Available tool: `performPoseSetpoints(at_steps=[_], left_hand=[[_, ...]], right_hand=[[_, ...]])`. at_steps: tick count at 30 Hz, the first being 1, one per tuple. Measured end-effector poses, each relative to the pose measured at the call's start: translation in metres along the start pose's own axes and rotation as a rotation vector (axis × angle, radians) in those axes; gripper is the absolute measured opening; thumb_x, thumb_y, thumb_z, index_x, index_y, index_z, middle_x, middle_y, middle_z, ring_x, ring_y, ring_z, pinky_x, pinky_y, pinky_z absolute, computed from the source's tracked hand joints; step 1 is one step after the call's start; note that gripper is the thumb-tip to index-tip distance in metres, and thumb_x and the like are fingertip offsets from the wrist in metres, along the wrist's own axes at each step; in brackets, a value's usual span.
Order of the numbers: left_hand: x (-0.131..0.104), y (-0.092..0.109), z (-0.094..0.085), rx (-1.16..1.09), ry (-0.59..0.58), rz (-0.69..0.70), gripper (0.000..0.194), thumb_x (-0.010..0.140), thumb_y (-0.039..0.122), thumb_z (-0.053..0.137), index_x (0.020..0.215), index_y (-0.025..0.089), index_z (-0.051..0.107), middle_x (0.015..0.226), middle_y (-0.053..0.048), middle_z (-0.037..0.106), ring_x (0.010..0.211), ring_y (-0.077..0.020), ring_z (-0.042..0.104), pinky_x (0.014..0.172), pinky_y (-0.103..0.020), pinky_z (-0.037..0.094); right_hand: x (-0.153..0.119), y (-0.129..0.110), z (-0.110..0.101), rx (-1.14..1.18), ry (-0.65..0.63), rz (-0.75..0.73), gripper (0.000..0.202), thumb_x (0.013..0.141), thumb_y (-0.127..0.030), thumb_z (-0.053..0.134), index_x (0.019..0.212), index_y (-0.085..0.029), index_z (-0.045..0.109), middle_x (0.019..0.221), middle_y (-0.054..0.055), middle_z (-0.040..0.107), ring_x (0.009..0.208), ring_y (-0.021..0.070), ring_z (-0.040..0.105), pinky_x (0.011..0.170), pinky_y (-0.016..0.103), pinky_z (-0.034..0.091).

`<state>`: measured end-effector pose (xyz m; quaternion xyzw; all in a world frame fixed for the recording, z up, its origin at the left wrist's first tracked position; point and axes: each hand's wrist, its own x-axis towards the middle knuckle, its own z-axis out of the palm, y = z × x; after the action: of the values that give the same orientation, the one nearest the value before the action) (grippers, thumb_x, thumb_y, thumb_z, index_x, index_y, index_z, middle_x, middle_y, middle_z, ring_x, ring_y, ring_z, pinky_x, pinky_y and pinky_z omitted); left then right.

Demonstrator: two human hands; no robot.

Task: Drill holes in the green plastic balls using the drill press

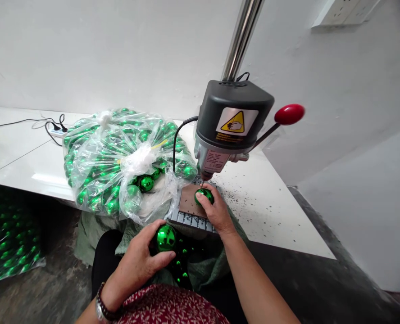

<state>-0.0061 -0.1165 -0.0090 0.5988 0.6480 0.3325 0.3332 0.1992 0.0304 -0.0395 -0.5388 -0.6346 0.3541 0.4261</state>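
Note:
My right hand [216, 211] grips a shiny green ball [204, 196] on the brown pad [188, 199] of a drill press base [189, 219]. Right above that ball is the bit of the drill press [234, 117]; whether the tip touches it, I cannot tell. Lower and to the left, my left hand [142, 256] holds a second green ball [166, 237] between thumb and fingers, in front of the table edge. Several more green balls [183, 263] show below it, over my lap. The right fingers are partly hidden behind the ball they hold.
A clear plastic bag [139, 159] full of green balls lies left of the drill. Dark shavings [254, 204] are scattered on the white table [281, 216]. The red-knobbed lever [289, 114] sticks out to the right. Another filled bag [9, 238] stands at lower left, and a power strip [57, 131] lies behind.

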Motion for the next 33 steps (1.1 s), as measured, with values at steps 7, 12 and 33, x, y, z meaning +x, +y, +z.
performPoseSetpoints(at_steps=[7, 12, 33], left_hand=[[-0.007, 0.006, -0.001, -0.002, -0.024, -0.025, 0.061, 0.068, 0.031, 0.070, 0.127, 0.020, 0.059, 0.128, -0.011, 0.065, 0.119, -0.0279, 0.061, 0.106, -0.046, 0.046], [-0.014, 0.000, -0.001, 0.009, -0.019, 0.011, 0.058, 0.069, 0.032, 0.070, 0.126, 0.022, 0.060, 0.130, -0.011, 0.064, 0.121, -0.0278, 0.060, 0.105, -0.045, 0.047], [-0.037, -0.026, 0.001, 0.013, -0.039, -0.069, 0.062, 0.072, 0.036, 0.068, 0.130, 0.019, 0.055, 0.129, -0.013, 0.064, 0.119, -0.0272, 0.061, 0.104, -0.044, 0.046]], right_hand=[[-0.019, 0.004, -0.010, 0.010, 0.017, 0.063, 0.070, 0.064, -0.057, 0.071, 0.122, -0.023, 0.050, 0.122, 0.008, 0.060, 0.112, 0.0228, 0.057, 0.102, 0.044, 0.044], [-0.050, -0.001, -0.012, 0.055, -0.056, 0.064, 0.070, 0.064, -0.056, 0.072, 0.122, -0.024, 0.052, 0.118, 0.007, 0.062, 0.106, 0.0202, 0.060, 0.095, 0.037, 0.049], [-0.113, -0.049, 0.016, 1.049, -0.170, 0.837, 0.043, 0.089, -0.057, 0.041, 0.113, -0.022, 0.050, 0.078, 0.005, 0.067, 0.055, 0.0117, 0.062, 0.042, 0.017, 0.035]])
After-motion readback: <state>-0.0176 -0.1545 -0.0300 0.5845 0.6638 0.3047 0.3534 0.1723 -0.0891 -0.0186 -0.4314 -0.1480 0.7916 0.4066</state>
